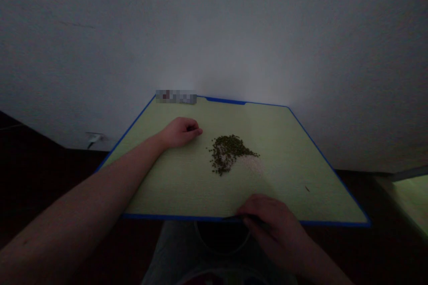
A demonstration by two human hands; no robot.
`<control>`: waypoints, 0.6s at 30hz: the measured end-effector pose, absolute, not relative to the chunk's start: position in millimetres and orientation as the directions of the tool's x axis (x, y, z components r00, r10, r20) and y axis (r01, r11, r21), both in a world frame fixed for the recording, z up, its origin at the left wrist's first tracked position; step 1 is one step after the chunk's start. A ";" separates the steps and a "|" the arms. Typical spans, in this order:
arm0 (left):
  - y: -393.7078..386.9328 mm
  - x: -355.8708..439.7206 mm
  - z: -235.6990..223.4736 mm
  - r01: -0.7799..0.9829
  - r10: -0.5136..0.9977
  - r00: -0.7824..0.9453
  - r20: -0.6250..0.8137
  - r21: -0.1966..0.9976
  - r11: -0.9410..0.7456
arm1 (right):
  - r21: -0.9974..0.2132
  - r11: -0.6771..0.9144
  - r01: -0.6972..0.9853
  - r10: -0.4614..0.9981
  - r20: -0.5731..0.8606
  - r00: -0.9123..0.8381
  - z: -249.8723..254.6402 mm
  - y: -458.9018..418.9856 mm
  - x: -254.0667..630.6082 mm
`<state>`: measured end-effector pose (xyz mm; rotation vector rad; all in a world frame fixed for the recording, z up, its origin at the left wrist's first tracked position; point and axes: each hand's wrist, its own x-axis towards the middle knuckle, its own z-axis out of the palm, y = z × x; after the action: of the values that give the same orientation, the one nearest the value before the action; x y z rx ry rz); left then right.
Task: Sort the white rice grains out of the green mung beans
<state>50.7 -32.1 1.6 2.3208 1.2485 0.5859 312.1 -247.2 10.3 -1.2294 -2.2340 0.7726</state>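
While the left hand (183,132) curls closed near one bean pile (230,148), the right hand (272,220) pinches one dark object (234,217); one blurred label (175,96).

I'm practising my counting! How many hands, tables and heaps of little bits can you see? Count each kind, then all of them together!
Hands: 2 (left hand, right hand)
Tables: 1 (pale table with blue edges)
Heaps: 2 (green heap and pale heap, touching each other)
Total: 5

Bare forearms (122,176), small dark spot (25,242), grey trousers (170,242)
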 end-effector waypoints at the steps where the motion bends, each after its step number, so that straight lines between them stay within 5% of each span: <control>1: -32.1 50.6 1.8 0.664 0.848 0.505 0.158 0.557 -0.499 | -0.649 0.468 0.600 0.858 0.170 -0.485 8.7 -246.7 312.7; 7: -31.5 50.3 0.9 0.646 0.846 0.507 0.163 0.578 -0.499 | -0.391 0.646 0.656 0.761 0.389 -0.519 -1.0 -239.6 305.5; 12: -31.6 50.8 0.4 0.637 0.846 0.508 0.161 0.590 -0.495 | -0.208 0.625 0.752 0.766 0.348 -0.541 -4.9 -235.6 282.2; 18: -31.5 51.4 0.9 0.646 0.845 0.506 0.172 0.574 -0.503 | -0.151 0.593 0.791 0.784 0.334 -0.524 -8.9 -231.4 272.9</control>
<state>51.4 -31.5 0.9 2.3120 1.2275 0.6122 272.9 -231.4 -8.9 -1.2704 -2.4581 -0.0279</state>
